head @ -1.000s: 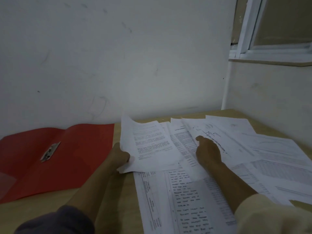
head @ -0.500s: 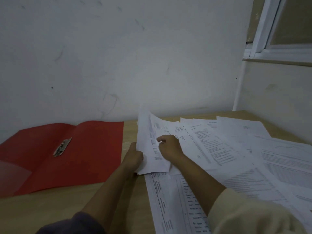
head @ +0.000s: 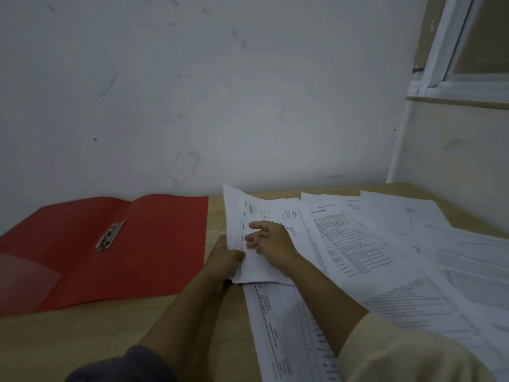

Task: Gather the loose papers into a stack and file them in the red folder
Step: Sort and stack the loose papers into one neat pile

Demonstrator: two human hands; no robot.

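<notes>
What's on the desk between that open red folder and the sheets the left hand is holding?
Nothing: in the head view, only a bare strip of wooden desk separates the red folder from the gathered sheets gripped by the left hand.

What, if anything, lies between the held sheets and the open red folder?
Nothing visible. Only bare table separates the sheets in the left hand from the open red folder; its metal clip lies flat.
</notes>
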